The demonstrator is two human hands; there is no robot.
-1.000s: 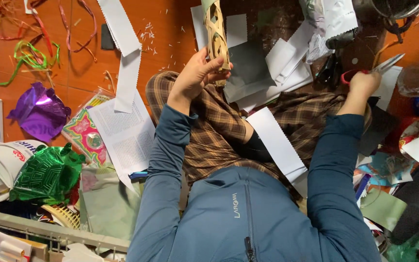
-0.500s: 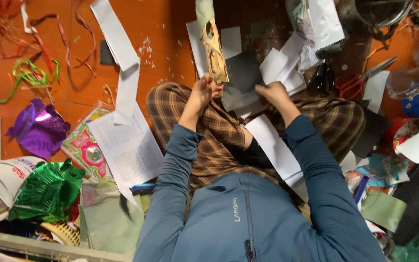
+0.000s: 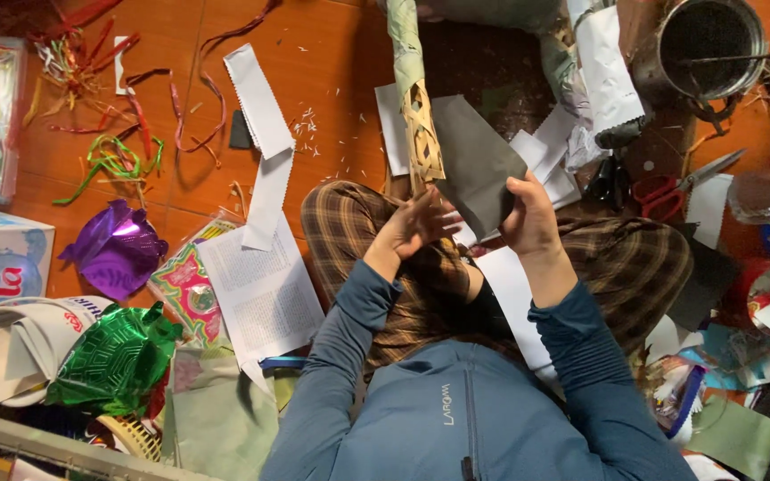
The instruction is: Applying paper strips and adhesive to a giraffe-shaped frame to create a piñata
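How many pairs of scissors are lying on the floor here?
2: red-handled scissors to the right of the person's knees, and black-handled scissors just left of them. More may be hidden under the paper scraps.
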